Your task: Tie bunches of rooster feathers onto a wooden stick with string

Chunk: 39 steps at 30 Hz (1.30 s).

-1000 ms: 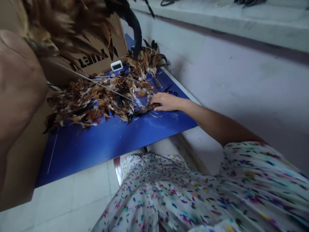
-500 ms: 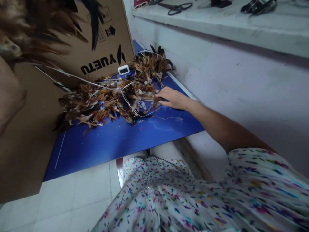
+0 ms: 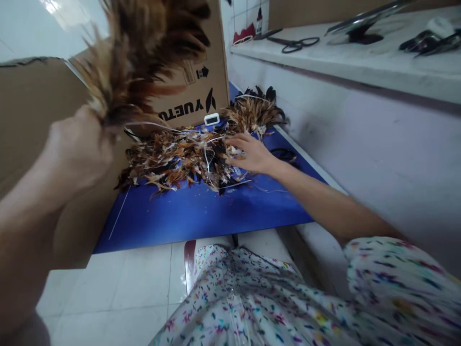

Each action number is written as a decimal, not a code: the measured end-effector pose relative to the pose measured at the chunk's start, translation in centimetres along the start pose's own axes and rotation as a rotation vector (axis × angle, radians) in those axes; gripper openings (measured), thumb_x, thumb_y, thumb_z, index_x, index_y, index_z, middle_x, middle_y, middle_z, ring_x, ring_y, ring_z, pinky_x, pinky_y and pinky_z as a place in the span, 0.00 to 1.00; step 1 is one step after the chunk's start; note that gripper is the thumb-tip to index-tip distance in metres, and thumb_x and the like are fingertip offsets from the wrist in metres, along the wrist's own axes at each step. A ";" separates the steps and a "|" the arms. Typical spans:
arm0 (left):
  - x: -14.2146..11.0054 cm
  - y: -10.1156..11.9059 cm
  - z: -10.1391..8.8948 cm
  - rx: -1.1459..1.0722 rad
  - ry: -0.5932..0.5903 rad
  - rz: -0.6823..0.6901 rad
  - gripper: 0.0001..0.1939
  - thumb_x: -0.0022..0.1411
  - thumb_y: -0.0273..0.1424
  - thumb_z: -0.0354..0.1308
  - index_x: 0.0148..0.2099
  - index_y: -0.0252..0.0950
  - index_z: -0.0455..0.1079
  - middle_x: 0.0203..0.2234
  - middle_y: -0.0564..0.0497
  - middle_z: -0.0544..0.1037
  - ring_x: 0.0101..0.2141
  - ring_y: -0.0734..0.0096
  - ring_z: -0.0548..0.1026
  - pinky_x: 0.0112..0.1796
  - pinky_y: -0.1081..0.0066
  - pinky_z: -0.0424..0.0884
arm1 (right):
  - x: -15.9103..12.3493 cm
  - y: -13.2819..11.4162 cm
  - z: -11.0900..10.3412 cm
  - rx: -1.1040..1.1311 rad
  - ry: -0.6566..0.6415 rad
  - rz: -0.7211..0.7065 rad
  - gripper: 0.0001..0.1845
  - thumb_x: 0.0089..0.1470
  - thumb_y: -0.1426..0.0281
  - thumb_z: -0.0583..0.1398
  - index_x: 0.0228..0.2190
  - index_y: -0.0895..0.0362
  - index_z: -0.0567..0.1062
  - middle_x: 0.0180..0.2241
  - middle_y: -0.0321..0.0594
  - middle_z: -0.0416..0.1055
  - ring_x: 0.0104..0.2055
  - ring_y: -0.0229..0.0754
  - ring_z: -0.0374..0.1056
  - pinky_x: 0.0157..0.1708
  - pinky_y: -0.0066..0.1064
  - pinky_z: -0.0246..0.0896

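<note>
My left hand is raised on the left, its fingers wrapped round the base of a feather bundle. The bundle is brown and black, fanned upward and blurred. A thin white string runs from near that fist to the loose feathers. My right hand reaches over the right end of the feather pile, fingers and thumb apart, touching or just above the feathers. Behind it stands a second feather bundle with a white tie round its dark tips.
A blue board bears the pile. A cardboard box with printed letters rises behind, with a small white digital display before it. Black-handled scissors lie on the white ledge; a dark looped object lies right of my hand.
My left hand has come further into view with the feather bundle. My right hand's fingers have spread over the pile. The whole view has shifted, showing more of the ledge.
</note>
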State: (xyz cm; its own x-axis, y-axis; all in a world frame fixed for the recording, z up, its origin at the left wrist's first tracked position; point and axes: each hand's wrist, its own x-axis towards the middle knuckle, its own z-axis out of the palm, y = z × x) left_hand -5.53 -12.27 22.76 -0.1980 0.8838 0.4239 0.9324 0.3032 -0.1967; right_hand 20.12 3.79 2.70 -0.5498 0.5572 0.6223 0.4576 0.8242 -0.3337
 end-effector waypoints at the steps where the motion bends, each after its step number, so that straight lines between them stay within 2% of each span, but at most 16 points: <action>1: -0.4 0.6 0.1 0.091 -0.030 -0.019 0.20 0.67 0.32 0.45 0.55 0.22 0.63 0.43 0.34 0.74 0.49 0.42 0.73 0.49 0.47 0.68 | 1.2 -2.0 0.3 0.139 0.055 0.003 0.34 0.52 0.50 0.60 0.56 0.55 0.68 0.56 0.49 0.67 0.57 0.53 0.62 0.55 0.48 0.56; 3: -0.8 2.0 0.6 0.131 -0.078 0.045 0.18 0.67 0.32 0.44 0.52 0.23 0.64 0.41 0.33 0.75 0.46 0.44 0.76 0.47 0.50 0.70 | 3.6 -5.7 1.2 0.381 0.100 0.009 0.42 0.48 0.46 0.62 0.59 0.53 0.64 0.58 0.47 0.65 0.58 0.52 0.62 0.55 0.46 0.58; 5: -0.8 2.9 1.4 0.095 -0.090 0.111 0.18 0.68 0.32 0.43 0.51 0.25 0.63 0.41 0.33 0.76 0.45 0.46 0.77 0.46 0.53 0.71 | 5.2 -8.5 2.4 0.588 0.082 0.010 0.42 0.47 0.48 0.63 0.58 0.54 0.63 0.50 0.46 0.71 0.51 0.47 0.68 0.50 0.40 0.63; 7: -0.5 3.0 2.1 0.079 -0.100 0.143 0.17 0.68 0.33 0.42 0.50 0.26 0.63 0.39 0.34 0.76 0.43 0.48 0.77 0.45 0.54 0.71 | 5.6 -10.3 3.4 0.717 -0.024 0.028 0.31 0.55 0.52 0.60 0.54 0.57 0.66 0.37 0.41 0.75 0.38 0.40 0.70 0.40 0.33 0.65; 9: -0.2 2.7 3.0 0.091 -0.100 0.162 0.17 0.68 0.33 0.40 0.48 0.25 0.62 0.37 0.33 0.76 0.41 0.50 0.78 0.44 0.54 0.72 | 4.8 -11.2 3.7 0.709 -0.037 0.075 0.21 0.60 0.56 0.55 0.47 0.59 0.70 0.30 0.37 0.73 0.31 0.36 0.67 0.33 0.29 0.62; 11: -0.2 2.2 4.0 0.114 -0.103 0.180 0.17 0.68 0.32 0.39 0.48 0.24 0.61 0.36 0.32 0.76 0.39 0.51 0.78 0.42 0.54 0.72 | 3.3 -11.6 3.3 0.598 -0.027 0.082 0.17 0.61 0.59 0.55 0.42 0.59 0.73 0.26 0.35 0.71 0.27 0.34 0.64 0.31 0.27 0.57; 13: -0.5 2.1 5.1 0.142 -0.145 0.185 0.16 0.68 0.31 0.38 0.48 0.24 0.60 0.33 0.32 0.76 0.36 0.50 0.78 0.39 0.54 0.73 | 1.7 -12.0 2.2 0.429 0.023 0.040 0.14 0.63 0.64 0.53 0.38 0.60 0.74 0.29 0.37 0.73 0.30 0.34 0.66 0.33 0.27 0.56; 16: -1.3 2.8 6.8 0.214 -0.200 0.205 0.16 0.66 0.26 0.35 0.48 0.28 0.61 0.33 0.34 0.76 0.36 0.49 0.79 0.37 0.56 0.73 | 0.6 -12.4 0.0 0.090 0.071 -0.074 0.17 0.65 0.65 0.50 0.35 0.59 0.75 0.33 0.40 0.73 0.34 0.36 0.67 0.34 0.28 0.54; 20: -2.3 3.5 8.4 0.278 -0.124 0.265 0.19 0.66 0.25 0.31 0.47 0.30 0.63 0.34 0.36 0.74 0.34 0.54 0.78 0.34 0.61 0.72 | 0.9 -12.6 -3.2 -0.257 0.088 -0.263 0.20 0.66 0.66 0.47 0.31 0.58 0.74 0.29 0.39 0.70 0.31 0.36 0.64 0.29 0.30 0.49; 24: -2.8 2.8 8.6 0.251 -0.039 0.323 0.20 0.67 0.25 0.31 0.44 0.31 0.65 0.33 0.37 0.72 0.33 0.57 0.76 0.32 0.64 0.69 | 2.0 -12.6 -6.4 -0.466 0.140 -0.381 0.20 0.67 0.68 0.45 0.33 0.58 0.74 0.28 0.38 0.68 0.32 0.35 0.65 0.28 0.29 0.48; 28: -3.4 2.4 7.2 0.206 0.023 0.422 0.18 0.65 0.23 0.34 0.39 0.32 0.66 0.29 0.41 0.70 0.28 0.61 0.72 0.28 0.67 0.63 | 4.5 -12.2 -8.6 -0.642 0.134 -0.383 0.26 0.68 0.64 0.41 0.37 0.57 0.76 0.31 0.38 0.68 0.35 0.36 0.68 0.27 0.29 0.47; 30: -3.7 2.4 6.3 0.273 0.059 0.522 0.18 0.65 0.21 0.35 0.39 0.33 0.67 0.27 0.43 0.69 0.25 0.64 0.69 0.25 0.68 0.59 | 6.2 -11.5 -8.8 -0.591 0.138 -0.387 0.26 0.68 0.58 0.43 0.38 0.56 0.77 0.32 0.37 0.69 0.35 0.36 0.67 0.29 0.29 0.50; 33: -3.8 2.3 5.1 0.462 0.126 0.707 0.18 0.64 0.19 0.36 0.37 0.34 0.68 0.24 0.45 0.68 0.22 0.65 0.66 0.21 0.69 0.53 | 8.8 -9.8 -7.9 -0.355 0.171 -0.438 0.27 0.65 0.53 0.46 0.38 0.56 0.78 0.32 0.36 0.69 0.35 0.33 0.66 0.33 0.29 0.54; 36: -3.6 1.7 4.6 0.548 0.191 0.869 0.16 0.62 0.18 0.39 0.35 0.34 0.68 0.21 0.47 0.66 0.20 0.67 0.64 0.20 0.69 0.50 | 11.2 -8.1 -5.6 -0.053 0.148 -0.503 0.25 0.63 0.54 0.52 0.34 0.61 0.78 0.30 0.36 0.71 0.33 0.32 0.65 0.34 0.26 0.56; 39: -3.4 0.9 4.7 0.511 0.233 0.973 0.14 0.63 0.19 0.42 0.34 0.35 0.68 0.20 0.49 0.65 0.20 0.68 0.63 0.20 0.69 0.50 | 12.8 -7.1 -2.6 0.246 0.105 -0.542 0.26 0.60 0.53 0.54 0.33 0.64 0.77 0.29 0.36 0.72 0.32 0.30 0.65 0.33 0.24 0.56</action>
State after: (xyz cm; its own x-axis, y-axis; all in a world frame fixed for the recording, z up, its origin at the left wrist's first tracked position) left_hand -5.42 -13.31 16.99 0.6584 0.7518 0.0367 0.4150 -0.3219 -0.8510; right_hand 11.63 4.81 14.92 -0.5819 0.0489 0.8118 -0.0501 0.9941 -0.0957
